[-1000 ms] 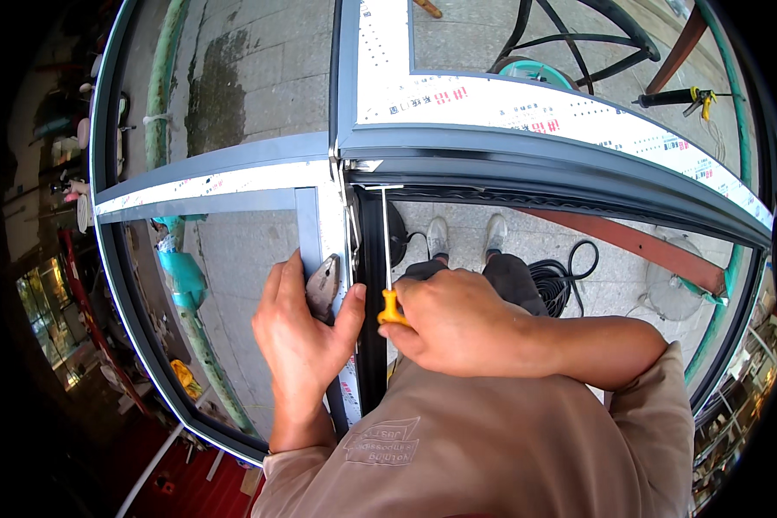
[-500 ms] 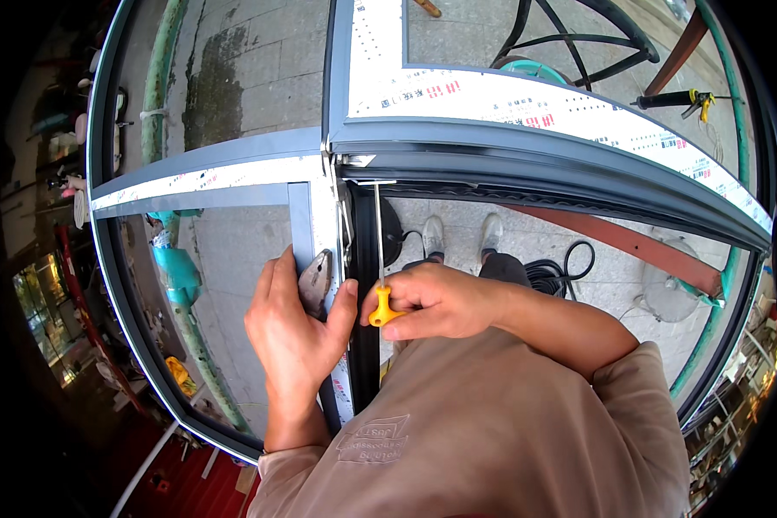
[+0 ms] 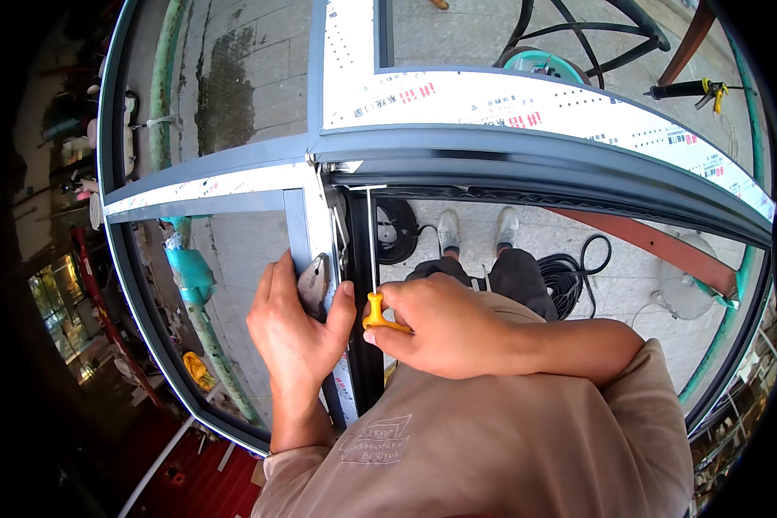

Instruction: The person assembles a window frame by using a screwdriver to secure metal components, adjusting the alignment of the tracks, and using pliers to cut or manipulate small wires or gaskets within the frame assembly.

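My right hand is closed around the yellow handle of a T-handle hex key. Its long thin metal shaft runs away from me to the dark inner rail of the window frame. The far end lies against that rail near the corner, by a short pale strip. My left hand wraps over the grey upright profile of the sash, fingers on its left side and thumb on its right. Under that palm it grips pliers; only the grey jaws show, pointing away, and the handles are hidden.
Printed white protective film covers the frame faces. Below lie black coiled hose, a rusty brown bar and a green pole. A caulking gun is at the far right, beside a black tubular stand.
My right hand has shifted slightly nearer to me and turned on the yellow handle. The left hand stays on the sash with the pliers. The whole view has shifted a little.
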Tool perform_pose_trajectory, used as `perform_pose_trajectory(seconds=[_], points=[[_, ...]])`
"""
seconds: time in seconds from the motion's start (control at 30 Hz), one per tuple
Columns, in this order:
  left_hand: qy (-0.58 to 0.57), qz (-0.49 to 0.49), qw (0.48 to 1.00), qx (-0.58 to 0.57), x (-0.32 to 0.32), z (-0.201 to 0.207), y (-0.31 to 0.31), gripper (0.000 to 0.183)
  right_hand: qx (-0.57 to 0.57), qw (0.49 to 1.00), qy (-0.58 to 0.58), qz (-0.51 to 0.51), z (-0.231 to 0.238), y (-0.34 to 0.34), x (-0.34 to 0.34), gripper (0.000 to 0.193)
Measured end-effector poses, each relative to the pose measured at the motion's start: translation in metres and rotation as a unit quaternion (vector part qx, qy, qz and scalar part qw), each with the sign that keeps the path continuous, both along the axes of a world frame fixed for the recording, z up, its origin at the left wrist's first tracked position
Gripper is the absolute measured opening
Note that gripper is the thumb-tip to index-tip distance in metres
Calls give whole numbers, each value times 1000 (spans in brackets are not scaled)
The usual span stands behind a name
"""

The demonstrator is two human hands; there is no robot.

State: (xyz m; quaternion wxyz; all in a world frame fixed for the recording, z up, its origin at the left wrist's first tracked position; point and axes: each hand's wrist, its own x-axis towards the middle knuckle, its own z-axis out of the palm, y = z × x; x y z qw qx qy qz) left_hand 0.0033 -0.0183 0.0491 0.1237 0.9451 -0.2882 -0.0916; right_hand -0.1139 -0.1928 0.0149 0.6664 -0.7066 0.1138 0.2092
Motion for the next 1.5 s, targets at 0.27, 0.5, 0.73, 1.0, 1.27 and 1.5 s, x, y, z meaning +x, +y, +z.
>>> perform_pose_trajectory(seconds=[0.27,0.5,0.73,1.0,1.27,1.5], points=[[18,21,1000,-9,-2,0,-3,60,33,999,21,0,-2,-1,4,36],[-7,-1,1000,-5,-1,-1,-2,66,114,992,-35,29,-17,-10,1,35],[-11,-6,1000,-14,-1,-3,1,65,346,932,-60,88,-73,-11,-1,30],[21,16,999,-19,-1,1,-3,61,205,974,-27,87,-41,-16,6,30],[5,16,1000,-3,-2,-2,1,64,75,997,11,31,-16,-6,2,32],[-24,10,1000,-3,-6,-3,0,62,215,973,-71,39,-42,12,-10,32]])
